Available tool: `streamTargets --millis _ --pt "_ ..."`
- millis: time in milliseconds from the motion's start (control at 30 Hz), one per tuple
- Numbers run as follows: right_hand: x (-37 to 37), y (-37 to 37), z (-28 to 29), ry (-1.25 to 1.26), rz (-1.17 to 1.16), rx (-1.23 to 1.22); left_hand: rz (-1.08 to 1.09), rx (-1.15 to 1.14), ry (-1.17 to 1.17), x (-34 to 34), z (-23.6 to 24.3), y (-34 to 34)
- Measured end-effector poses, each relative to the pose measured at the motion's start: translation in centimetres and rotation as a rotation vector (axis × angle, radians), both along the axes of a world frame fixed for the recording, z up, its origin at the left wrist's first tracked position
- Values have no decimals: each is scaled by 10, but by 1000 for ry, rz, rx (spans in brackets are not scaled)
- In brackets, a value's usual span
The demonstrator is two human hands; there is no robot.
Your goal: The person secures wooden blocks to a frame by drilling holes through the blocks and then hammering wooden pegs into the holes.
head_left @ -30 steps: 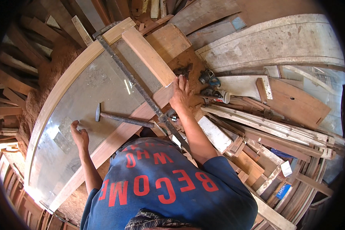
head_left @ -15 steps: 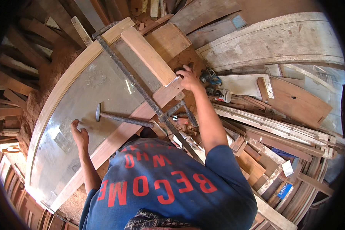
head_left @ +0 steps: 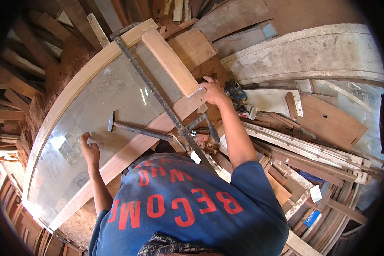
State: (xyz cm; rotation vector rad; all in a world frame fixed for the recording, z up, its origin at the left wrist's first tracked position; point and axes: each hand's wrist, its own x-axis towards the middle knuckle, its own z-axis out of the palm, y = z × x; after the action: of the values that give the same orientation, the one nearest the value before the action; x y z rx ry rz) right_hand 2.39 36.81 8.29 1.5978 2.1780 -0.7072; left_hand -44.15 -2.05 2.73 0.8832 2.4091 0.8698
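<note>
My left hand is open with slightly curved fingers over the glass pane of a curved-edged wooden frame. A hammer with a dark handle lies to its right, on glass and rail. A long metal bar clamp spans the frame diagonally. A short pale board lies across the frame's right part, with something thin and white at its lower end. My right hand is closed on the rail's right end beside that board, its farther fingertips partly hidden.
Power tools and a white bucket sit at the right. Stacked timber strips, a large curved panel and loose sheets fill the right side. Offcuts and reddish sawdust lie at the left. My blue shirt fills the lower middle.
My right hand has shifted up and right, its fingers now curled at the rail's end, uncovering more of the clamp's handle. My left hand stays over the glass; the view has shifted slightly.
</note>
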Motion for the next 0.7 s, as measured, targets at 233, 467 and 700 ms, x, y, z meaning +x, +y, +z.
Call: streamTargets --millis 233,467,700 --pt "-28 -86 -3 -83 -74 271 14 -19 -21 8 21 20" --pt "-39 -104 18 -156 17 245 -9 16 -50 9 15 23" --pt "-27 -113 14 -25 310 358 13 25 -61 18 15 17"
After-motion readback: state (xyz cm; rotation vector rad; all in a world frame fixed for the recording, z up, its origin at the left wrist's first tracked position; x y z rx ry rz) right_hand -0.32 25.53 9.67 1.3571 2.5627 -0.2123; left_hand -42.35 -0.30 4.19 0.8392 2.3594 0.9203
